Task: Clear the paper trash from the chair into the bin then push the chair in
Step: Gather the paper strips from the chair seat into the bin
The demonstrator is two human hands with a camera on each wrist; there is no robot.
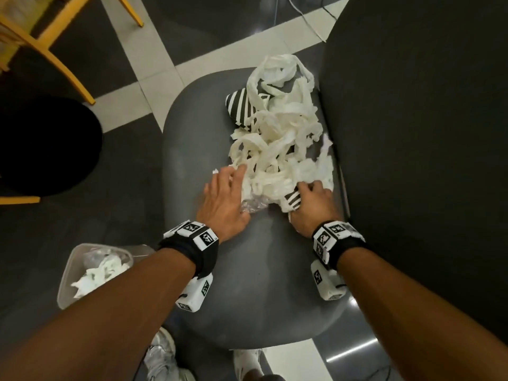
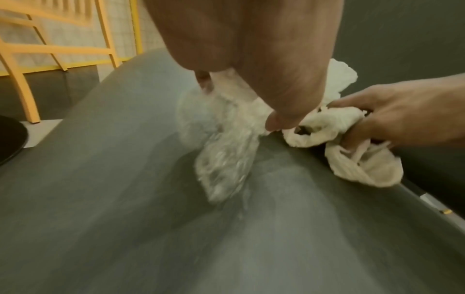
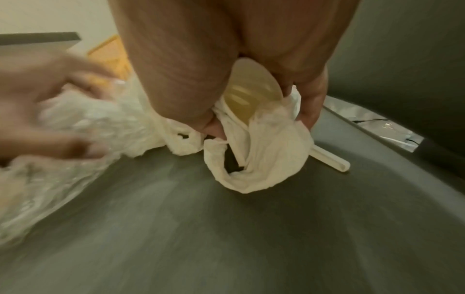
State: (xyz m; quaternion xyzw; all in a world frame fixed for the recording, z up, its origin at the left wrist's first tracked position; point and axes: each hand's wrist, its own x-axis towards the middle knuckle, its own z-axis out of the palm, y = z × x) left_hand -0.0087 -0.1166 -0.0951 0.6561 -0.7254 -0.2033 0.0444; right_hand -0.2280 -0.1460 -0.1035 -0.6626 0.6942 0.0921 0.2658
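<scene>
A heap of white paper strips (image 1: 277,138) with striped black-and-white scraps (image 1: 240,107) lies on the grey chair seat (image 1: 247,284), against the dark backrest (image 1: 412,133). My left hand (image 1: 228,185) claws into the heap's near left edge. Its fingers and thumb (image 2: 276,119) close round paper and crinkled clear plastic (image 2: 224,165). My right hand (image 1: 310,196) grips a wad of white paper (image 3: 256,157) together with a translucent plastic spoon (image 3: 251,95) at the heap's near right. The clear bin (image 1: 68,279) stands on the floor to the left and holds some paper.
Yellow chair legs (image 1: 55,50) stand at the far left, next to a round black object (image 1: 46,147). My shoes (image 1: 165,350) are under the seat's near edge. A cable (image 1: 302,15) runs over the tiled floor beyond the chair.
</scene>
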